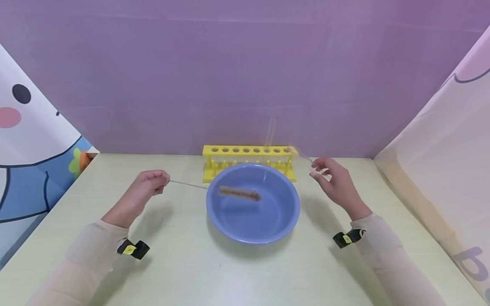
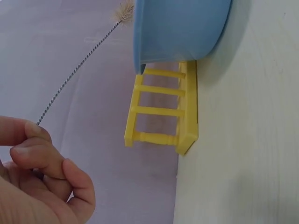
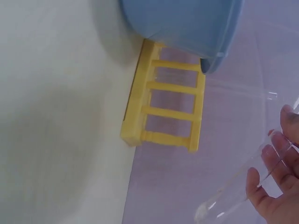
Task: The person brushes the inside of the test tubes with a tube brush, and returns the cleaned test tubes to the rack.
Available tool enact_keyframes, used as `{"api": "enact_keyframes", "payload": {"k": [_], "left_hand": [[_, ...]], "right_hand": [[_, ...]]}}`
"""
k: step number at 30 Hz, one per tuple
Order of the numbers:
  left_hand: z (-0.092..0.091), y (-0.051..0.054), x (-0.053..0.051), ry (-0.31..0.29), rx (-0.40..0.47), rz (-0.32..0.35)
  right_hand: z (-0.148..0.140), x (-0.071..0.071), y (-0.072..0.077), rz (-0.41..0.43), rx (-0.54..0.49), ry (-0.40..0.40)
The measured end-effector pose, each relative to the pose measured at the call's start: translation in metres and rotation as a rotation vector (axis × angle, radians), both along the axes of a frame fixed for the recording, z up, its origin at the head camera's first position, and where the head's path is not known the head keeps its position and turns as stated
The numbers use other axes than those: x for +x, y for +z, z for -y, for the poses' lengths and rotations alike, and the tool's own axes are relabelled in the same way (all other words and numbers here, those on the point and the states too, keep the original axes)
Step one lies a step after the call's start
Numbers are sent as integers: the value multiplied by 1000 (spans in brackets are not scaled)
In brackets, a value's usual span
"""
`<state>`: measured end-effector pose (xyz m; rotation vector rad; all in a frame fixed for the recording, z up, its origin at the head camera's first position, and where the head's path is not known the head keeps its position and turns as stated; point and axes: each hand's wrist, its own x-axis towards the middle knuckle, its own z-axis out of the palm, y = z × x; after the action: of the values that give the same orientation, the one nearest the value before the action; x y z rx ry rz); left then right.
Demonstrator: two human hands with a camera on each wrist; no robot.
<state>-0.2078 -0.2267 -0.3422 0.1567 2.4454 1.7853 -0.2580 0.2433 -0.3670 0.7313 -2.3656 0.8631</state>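
My left hand (image 1: 141, 191) grips the thin wire handle of a test tube brush (image 1: 239, 193), its fingers curled. The brown bristle head, slightly blurred, hangs over the blue basin (image 1: 253, 227). In the left wrist view the twisted wire handle (image 2: 74, 72) slants up from the fingertips towards the basin's rim. To the right of the basin, my right hand (image 1: 337, 180) holds a clear test tube (image 3: 233, 189) between thumb and fingers. The tube lies tilted, its rounded end pointing away from the palm. Both hands are raised above the table.
Behind the basin stands a yellow test tube rack (image 1: 249, 151) with a row of holes and pegs. Another clear tube (image 1: 271, 131) stands upright in it. A purple cloth (image 1: 245, 76) backs the pale table (image 1: 183, 263), with printed cloths at both sides.
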Motion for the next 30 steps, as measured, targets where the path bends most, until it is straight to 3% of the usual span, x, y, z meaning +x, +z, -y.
{"api": "enact_keyframes", "payload": {"k": [13, 22, 30], "left_hand": [[-14, -3, 1, 14, -68, -11], [-22, -5, -1, 58, -204, -38], [-24, -3, -1, 46, -223, -40]], "right_hand": [[16, -22, 26, 148, -118, -6], [20, -39, 39, 226, -197, -95], [29, -52, 50, 275, -311, -148]]}}
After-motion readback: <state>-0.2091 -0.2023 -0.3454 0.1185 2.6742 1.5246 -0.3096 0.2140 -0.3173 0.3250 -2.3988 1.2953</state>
